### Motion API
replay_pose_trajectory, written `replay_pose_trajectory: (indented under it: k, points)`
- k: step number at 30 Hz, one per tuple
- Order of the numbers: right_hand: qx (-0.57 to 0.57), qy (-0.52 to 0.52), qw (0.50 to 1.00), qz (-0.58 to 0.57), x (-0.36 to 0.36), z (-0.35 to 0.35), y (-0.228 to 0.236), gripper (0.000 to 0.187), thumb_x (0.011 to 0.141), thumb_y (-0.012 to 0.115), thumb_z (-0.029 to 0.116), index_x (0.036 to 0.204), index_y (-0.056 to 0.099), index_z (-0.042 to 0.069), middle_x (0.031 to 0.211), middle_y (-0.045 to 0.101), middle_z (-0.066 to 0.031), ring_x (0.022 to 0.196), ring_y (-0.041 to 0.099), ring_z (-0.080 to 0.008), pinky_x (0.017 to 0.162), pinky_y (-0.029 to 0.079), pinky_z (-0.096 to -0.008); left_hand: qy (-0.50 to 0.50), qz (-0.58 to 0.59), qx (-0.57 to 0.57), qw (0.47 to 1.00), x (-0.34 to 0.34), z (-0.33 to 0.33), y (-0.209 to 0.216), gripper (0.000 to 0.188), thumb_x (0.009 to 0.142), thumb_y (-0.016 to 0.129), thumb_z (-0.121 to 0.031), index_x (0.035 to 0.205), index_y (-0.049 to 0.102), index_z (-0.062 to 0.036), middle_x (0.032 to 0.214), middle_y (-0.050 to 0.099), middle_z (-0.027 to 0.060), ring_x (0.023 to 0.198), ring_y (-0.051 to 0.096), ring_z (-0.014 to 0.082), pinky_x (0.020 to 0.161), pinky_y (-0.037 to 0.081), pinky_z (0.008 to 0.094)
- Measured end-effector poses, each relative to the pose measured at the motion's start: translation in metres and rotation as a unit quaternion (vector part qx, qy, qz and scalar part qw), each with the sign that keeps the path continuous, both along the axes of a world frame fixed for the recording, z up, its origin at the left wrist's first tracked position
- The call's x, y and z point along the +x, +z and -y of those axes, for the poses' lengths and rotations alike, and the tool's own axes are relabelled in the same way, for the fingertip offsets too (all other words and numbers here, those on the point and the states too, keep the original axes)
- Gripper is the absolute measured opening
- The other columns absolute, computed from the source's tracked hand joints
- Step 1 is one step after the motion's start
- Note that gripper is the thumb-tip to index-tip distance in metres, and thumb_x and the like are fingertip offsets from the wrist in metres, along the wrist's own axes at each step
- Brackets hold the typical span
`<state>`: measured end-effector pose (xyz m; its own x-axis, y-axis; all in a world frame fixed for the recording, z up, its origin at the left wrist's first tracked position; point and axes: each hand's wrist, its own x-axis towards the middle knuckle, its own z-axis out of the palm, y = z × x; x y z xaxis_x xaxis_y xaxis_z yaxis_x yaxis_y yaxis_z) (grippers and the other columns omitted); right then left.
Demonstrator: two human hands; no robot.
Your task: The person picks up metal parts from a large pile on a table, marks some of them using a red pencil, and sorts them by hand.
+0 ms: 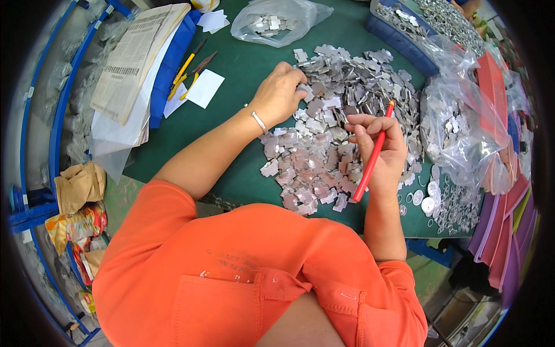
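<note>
A wide heap of small, flat, notched metal pieces [352, 81] covers the middle of the green tabletop. Along the heap's left edge, my left hand [281, 89] has its fingers curled down among the pieces. What its fingertips hold, if anything, is too small to tell. My right hand [386, 153] hovers over the heap's right part, fingers wrapped round a slim red pencil [374, 159]. The pencil slants, its yellowish end up and away from me. Nearer to me, more of the flat pieces [309, 173] lie spread in a thinner layer.
Pliers with yellow handles [184, 78] and white cards [206, 88] lie to the left, beside a blue bin [173, 69] with newspapers. Plastic bags [278, 23] hold metal pieces. A blue tray [399, 32] stands far right; metal rings [454, 211] lie near right.
</note>
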<state>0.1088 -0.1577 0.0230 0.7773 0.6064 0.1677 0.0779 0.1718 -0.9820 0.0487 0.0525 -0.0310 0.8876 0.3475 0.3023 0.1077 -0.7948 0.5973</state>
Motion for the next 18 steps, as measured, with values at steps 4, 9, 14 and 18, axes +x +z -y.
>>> replay_pose_trajectory:
  k: [4, 9, 14, 18]
  points:
    - [0.012, -0.01, 1.0, 0.021, -0.002, -0.004, -0.026, 0.014, 0.082, 0.059, -0.006, 0.086, 0.048, 0.002, 0.098, 0.063, -0.0125, 0.082, 0.058, -0.0134, 0.072, 0.047, -0.0253, -0.007, 0.054, -0.039, 0.998, -0.013, 0.008, 0.002, 0.017, 0.072, 0.069, -0.003, 0.082, 0.056, 0.0003, 0.094, 0.052, 0.0115, 0.074, 0.058, 0.0221, 0.067, 0.049, 0.0311]
    - [-0.07, -0.027, 0.977, 0.201, -0.004, -0.005, -0.034, 0.021, 0.074, 0.069, -0.003, 0.081, 0.049, 0.002, 0.093, 0.064, -0.0128, 0.078, 0.06, -0.0144, 0.069, 0.048, -0.0269, -0.064, 0.03, -0.188, 0.98, -0.03, 0.045, 0.033, 0.013, 0.077, 0.067, 0.0, 0.088, 0.06, 0.0001, 0.082, 0.061, 0.0067, 0.069, 0.06, 0.0129, 0.062, 0.049, 0.0243]
    - [0.071, 0.03, 0.993, -0.092, -0.007, 0.001, -0.025, 0.023, 0.077, 0.065, -0.009, 0.079, 0.046, 0.004, 0.085, 0.062, -0.0107, 0.064, 0.055, -0.0102, 0.056, 0.047, -0.0231, -0.076, 0.068, -0.524, 0.846, -0.033, 0.064, 0.036, 0.016, 0.087, 0.06, -0.01, 0.098, 0.057, 0.0025, 0.085, 0.062, 0.0076, 0.071, 0.063, 0.014, 0.061, 0.051, 0.0225]
    - [0.097, 0.01, 0.994, -0.055, -0.005, 0.003, -0.027, 0.023, 0.078, 0.063, -0.01, 0.079, 0.046, 0.004, 0.086, 0.062, -0.011, 0.065, 0.054, -0.0085, 0.055, 0.045, -0.0212, -0.06, -0.043, -0.674, 0.735, -0.038, 0.055, 0.042, 0.026, 0.094, 0.051, -0.023, 0.097, 0.057, 0.0018, 0.08, 0.062, 0.0082, 0.065, 0.063, 0.0145, 0.057, 0.052, 0.0245]
